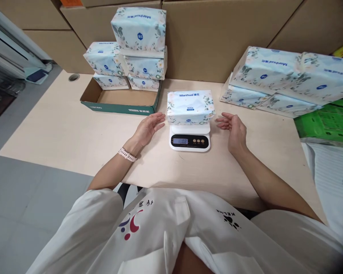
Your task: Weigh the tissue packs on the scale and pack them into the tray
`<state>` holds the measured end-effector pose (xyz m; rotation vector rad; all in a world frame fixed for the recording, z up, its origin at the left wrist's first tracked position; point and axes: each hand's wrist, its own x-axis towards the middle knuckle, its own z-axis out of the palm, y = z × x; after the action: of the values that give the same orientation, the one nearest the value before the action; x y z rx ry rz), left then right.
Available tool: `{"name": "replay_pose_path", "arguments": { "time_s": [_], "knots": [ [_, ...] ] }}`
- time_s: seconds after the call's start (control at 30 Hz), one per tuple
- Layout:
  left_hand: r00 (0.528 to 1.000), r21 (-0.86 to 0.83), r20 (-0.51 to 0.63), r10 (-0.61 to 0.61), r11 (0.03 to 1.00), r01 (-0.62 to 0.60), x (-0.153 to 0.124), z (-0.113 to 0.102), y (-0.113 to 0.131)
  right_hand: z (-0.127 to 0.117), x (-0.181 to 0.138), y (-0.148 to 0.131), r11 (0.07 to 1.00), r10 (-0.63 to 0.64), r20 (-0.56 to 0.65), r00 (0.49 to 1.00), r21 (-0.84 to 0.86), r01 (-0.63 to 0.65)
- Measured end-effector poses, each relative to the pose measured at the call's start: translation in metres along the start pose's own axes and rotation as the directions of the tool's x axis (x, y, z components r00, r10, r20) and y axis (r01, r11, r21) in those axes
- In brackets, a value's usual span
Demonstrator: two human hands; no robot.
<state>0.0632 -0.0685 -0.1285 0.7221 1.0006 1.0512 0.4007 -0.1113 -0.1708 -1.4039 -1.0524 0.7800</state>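
A pack of tissues (190, 107) in pale blue floral wrapping lies on a white digital kitchen scale (189, 147), whose lit display appears to read 100.8. To the left of the pack is my left hand (148, 127), fingers stretched out and holding nothing, with a pale band on the wrist. My right hand (234, 131) is on the other side, fingers apart and slightly curled, also holding nothing. Small gaps separate both hands from the pack.
A shallow green cardboard box (118, 105) at the back left holds several stacked tissue packs (140, 32). More tissue packs (270, 68) are piled at the back right, beside a green crate (326, 121). Large cardboard boxes (217, 42) stand along the back of the table (74, 133).
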Motion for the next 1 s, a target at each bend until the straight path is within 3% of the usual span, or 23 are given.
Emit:
{"name": "replay_pose_path", "arguments": {
  "time_s": [1.0],
  "knots": [
    [0.999,-0.042,0.030,-0.014,0.999,0.015,0.0014,-0.0046,0.0018,0.0023,-0.0027,-0.0043,1.000,0.015,-0.008,1.000,-0.002,-0.015]
  ]
}}
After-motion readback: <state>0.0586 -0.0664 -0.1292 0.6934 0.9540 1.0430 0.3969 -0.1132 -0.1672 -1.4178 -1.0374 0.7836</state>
